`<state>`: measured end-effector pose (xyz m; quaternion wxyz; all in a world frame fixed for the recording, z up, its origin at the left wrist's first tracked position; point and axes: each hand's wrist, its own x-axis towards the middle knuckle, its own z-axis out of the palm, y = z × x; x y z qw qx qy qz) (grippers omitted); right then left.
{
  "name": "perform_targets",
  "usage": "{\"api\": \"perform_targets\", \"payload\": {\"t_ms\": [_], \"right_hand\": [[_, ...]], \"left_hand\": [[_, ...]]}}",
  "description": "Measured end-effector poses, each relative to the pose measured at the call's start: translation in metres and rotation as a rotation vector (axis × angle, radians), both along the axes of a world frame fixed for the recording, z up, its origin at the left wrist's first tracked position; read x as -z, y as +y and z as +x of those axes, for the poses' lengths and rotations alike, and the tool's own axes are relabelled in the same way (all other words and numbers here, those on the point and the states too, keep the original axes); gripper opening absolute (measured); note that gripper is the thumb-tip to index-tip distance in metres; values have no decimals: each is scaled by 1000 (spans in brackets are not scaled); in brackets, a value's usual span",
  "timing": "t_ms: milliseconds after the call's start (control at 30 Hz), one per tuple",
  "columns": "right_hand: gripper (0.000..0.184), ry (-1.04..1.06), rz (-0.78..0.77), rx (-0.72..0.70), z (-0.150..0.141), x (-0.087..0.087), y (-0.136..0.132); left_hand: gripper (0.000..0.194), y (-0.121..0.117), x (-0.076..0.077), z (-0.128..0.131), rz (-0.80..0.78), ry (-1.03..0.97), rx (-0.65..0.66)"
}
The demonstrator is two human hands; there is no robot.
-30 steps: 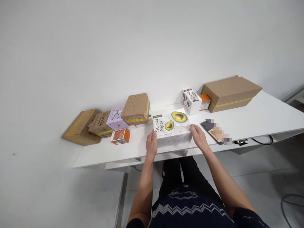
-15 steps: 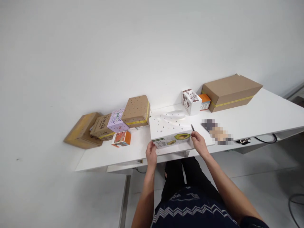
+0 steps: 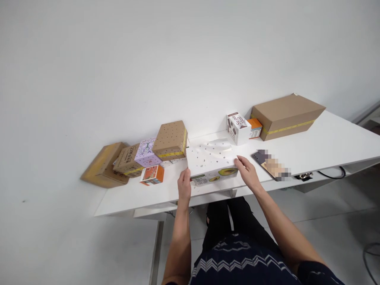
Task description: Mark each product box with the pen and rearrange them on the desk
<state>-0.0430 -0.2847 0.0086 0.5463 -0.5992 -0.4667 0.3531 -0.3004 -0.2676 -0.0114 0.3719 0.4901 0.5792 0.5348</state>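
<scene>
A white box with avocado pictures [image 3: 212,163] lies on the white table [image 3: 311,148], dotted face up and avocado face towards me. My left hand [image 3: 184,185] stands flat against the box's left end, fingers stretched upward. My right hand [image 3: 247,171] holds the right end, fingers over the top corner and thumb at the front.
Left of the box stand a small orange box [image 3: 152,174], a lilac box [image 3: 145,152], a dotted brown box [image 3: 171,138] and flat cardboard boxes [image 3: 103,164]. At the back right are a white chocolate box [image 3: 238,127] and a large taped carton [image 3: 286,114]. A blurred flat item [image 3: 271,164] lies right of my hand.
The avocado box was tipped towards me, so its dotted face now points up, and it has been set down on the table. My left hand has loosened and moved slightly left.
</scene>
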Motion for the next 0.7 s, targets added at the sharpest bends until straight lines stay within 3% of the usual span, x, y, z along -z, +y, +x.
{"api": "perform_targets", "payload": {"t_ms": [167, 333, 467, 600, 700], "right_hand": [[39, 103, 99, -90, 5, 17, -10], [39, 115, 22, -83, 8, 56, -18], [39, 90, -59, -92, 13, 79, -25], [39, -30, -103, -1, 19, 89, -28], [38, -77, -76, 9, 22, 87, -27]], "left_hand": [[46, -13, 12, 0, 154, -91, 96], [45, -29, 38, 3, -3, -89, 95], [33, -39, 45, 3, -39, -2, 98], [27, -39, 48, 0, -71, 6, 90], [30, -35, 56, -3, -117, -94, 35]]}}
